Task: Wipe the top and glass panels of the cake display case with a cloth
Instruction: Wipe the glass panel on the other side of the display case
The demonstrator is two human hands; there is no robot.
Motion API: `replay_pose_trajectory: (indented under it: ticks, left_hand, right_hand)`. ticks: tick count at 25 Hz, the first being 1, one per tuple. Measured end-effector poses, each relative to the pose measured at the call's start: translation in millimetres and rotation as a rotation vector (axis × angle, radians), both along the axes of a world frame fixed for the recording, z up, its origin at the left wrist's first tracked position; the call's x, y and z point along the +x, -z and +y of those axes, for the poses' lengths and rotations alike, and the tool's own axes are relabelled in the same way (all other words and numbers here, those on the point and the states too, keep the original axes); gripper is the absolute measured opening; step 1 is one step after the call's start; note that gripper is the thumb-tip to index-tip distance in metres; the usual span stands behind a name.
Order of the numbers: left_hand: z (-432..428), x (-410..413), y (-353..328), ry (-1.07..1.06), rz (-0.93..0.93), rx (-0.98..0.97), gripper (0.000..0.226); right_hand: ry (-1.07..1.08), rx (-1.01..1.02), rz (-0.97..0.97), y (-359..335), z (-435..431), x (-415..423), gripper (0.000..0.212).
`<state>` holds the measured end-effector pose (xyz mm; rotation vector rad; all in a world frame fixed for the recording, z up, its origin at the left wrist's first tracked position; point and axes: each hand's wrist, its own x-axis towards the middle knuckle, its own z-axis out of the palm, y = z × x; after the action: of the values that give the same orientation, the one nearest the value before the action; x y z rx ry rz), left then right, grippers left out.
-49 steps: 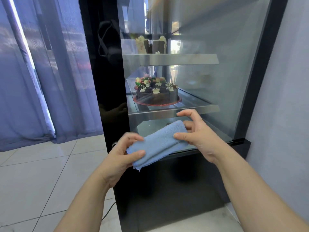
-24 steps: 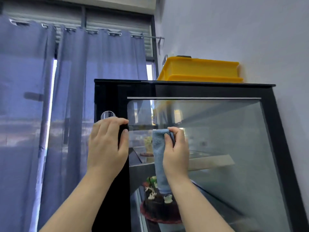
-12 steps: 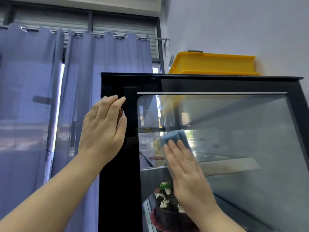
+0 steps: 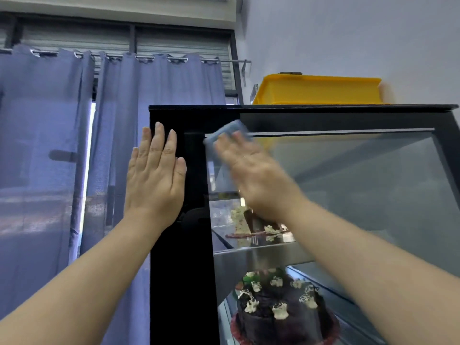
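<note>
1. The left hand [image 4: 155,178] lay flat against the black frame of the display case [image 4: 181,270], at about nine o'clock from the middle of the view. Its fingers [image 4: 159,140] were straight, held close together, and pointed toward twelve o'clock, with the thumb alongside.
2. The right hand [image 4: 254,175] was blurred. It lay palm-down over the cloth [image 4: 224,131] with fingers that looked extended rather than curled. How far they were spread could not be told.
3. The blue cloth sat under the right fingertips, pressed to the glass panel [image 4: 361,195] at the panel's eleven o'clock corner. Its upper edge overlapped the dark band just below the top of the case [image 4: 323,107].
4. The two hands were near each other but apart, with a strip of black frame between them.
5. A yellow crate [image 4: 318,90] stood on the top of the case, at one o'clock from the cloth, beside the pale wall [image 4: 348,33].
6. Behind the glass, at six o'clock from the right hand, a shelf [image 4: 261,255] carried a cut cake [image 4: 256,222]. Below that shelf stood a dark chocolate cake [image 4: 278,310] with white dabs on it.
7. Blue curtains [image 4: 44,158] hung on a rail at nine o'clock, beyond the left hand.
</note>
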<state>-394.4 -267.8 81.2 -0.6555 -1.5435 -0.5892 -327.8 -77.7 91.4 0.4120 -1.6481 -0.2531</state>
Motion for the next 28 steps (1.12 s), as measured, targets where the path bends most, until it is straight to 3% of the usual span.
replay_pose_trajectory:
  ticks: [3,4,6,8,10,12,14,16,18,19,22,23,26,27,28]
  left_hand:
    - [2,0,2,-0.003,-0.011,-0.020,0.058]
    - [1,0,1,-0.004,-0.012,-0.016,0.058]
    - [-1,0,0,-0.008,-0.004,-0.015,0.059]
    - [0,1,0,-0.019,0.003,-0.016,0.059]
    - [2,0,2,-0.029,0.003,-0.015,0.059]
    - [4,1,1,-0.043,0.000,-0.014,0.059]
    - [3,3,1,-0.057,0.005,-0.012,0.060]
    - [0,8,6,-0.031,0.020,-0.022,0.059]
    - [-3,13,27,-0.008,0.042,-0.092,0.058]
    - [-3,13,42,-0.001,0.052,-0.134,0.058]
    - [-4,12,88,-0.002,0.012,-0.173,0.057]
    - [-3,10,97,-0.013,-0.007,-0.174,0.057]
    - [-1,7,107,-0.072,-0.003,-0.164,0.057]
    - [0,6,108,-0.089,0.003,-0.169,0.057]
    - [1,5,108,-0.099,0.005,-0.169,0.057]
  right_hand:
    - [0.178,-0.522,0.006,-23,3,9,0.055]
    - [0.201,-0.542,-0.038,-23,-16,3,0.056]
    - [0.210,-0.272,-0.092,-13,-44,-4,0.056]
    - [0.268,0.042,-0.107,-18,-9,12,0.054]
    - [0.398,-0.013,-0.094,-36,33,30,0.051]
    - [0.467,-0.300,-0.044,-37,30,29,0.052]
    - [0.326,-0.401,-0.061,-14,-18,8,0.056]
    - [0.214,-0.173,-0.099,18,-41,-1,0.058]
    - [0.237,0.008,-0.137,27,-3,12,0.058]
    - [0.263,-0.057,-0.137,23,22,21,0.059]
    - [0.283,-0.618,-0.047,22,33,24,0.059]
    - [0.259,-0.627,-0.006,39,12,17,0.060]
    - [0.280,0.002,-0.074,112,-18,2,0.059]
    - [0.299,0.134,-0.100,119,0,9,0.058]
    - [0.315,0.104,-0.095,113,20,17,0.057]
